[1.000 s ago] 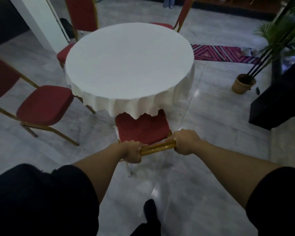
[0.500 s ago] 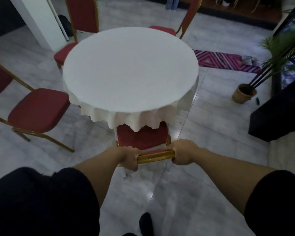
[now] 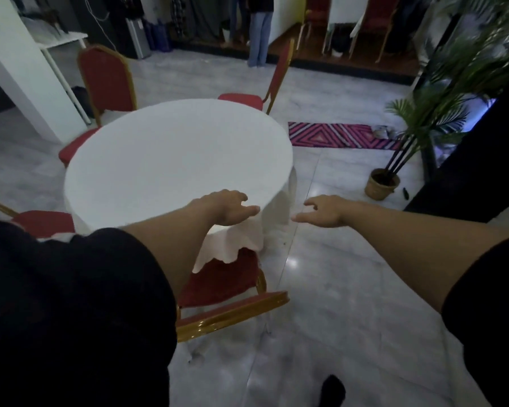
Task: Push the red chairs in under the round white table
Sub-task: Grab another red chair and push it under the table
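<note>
Head view: round white table with draped cloth on grey marble floor, nearest red chair seat tucked under the cloth edge, left hand and right hand empty with fingers loosely spread, three other red chairs around, patterned rug, potted palm.

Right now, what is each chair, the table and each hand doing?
Near chair: seat partly under the tablecloth, nobody holding it.
Left chair: seat beside the table, not under.
Far left chair: seat partly hidden behind the table.
Far right chair: turned sideways.
Round white table: covered, bare top.
Left hand: open, empty.
Right hand: open, empty.
</note>
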`<state>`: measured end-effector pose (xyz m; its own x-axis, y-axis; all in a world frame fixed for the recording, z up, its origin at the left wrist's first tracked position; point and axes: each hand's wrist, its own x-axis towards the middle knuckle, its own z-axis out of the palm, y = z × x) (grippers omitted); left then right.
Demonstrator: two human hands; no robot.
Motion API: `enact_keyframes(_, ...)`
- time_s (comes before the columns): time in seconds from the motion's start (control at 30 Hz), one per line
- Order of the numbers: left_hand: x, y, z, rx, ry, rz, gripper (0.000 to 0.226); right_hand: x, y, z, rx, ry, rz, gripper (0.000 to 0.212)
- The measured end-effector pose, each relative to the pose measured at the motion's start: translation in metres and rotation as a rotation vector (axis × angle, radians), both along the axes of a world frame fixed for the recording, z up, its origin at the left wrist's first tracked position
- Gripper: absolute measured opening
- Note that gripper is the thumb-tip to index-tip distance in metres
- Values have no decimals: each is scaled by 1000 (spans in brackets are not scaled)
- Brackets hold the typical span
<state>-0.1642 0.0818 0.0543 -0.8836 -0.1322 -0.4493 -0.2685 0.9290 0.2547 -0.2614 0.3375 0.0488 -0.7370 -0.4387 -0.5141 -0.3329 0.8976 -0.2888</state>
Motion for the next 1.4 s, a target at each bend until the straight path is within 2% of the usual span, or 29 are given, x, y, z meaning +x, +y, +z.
enact_keyframes(0.13, -73, 52, 23, -55, 136, -30, 82, -63, 54, 19, -23, 81, -45, 105)
enact_keyframes(0.33, -170, 143, 61, -114, 206, -57, 76, -159, 134, 47, -20, 122, -98, 106)
enact_keyframes(0.5, -238, 189, 66, -156, 178, -71, 80, -229, 170, 60, -35, 151, -107, 133)
enact_keyframes(0.63, -295, 203, 63, -163, 166, -72, 81, -289, 185, 61, -60, 163, -102, 112)
enact_keyframes(0.77, -363, 201, 54, -163, 148, -78, 81, -355, 183, 60, -51, 178, -54, 106)
enact_keyframes(1.0, -489, 173, 60, -140, 153, -105, 78, -483, 153, 55, -1, 194, -39, 115)
enact_keyframes(1.17, -571, 140, 68, -131, 152, -87, 80, -568, 122, 58, -28, 197, -67, 149)
enact_keyframes(1.4, -662, 111, 70, -159, 151, -80, 79, -667, 92, 59, -36, 178, -43, 114)
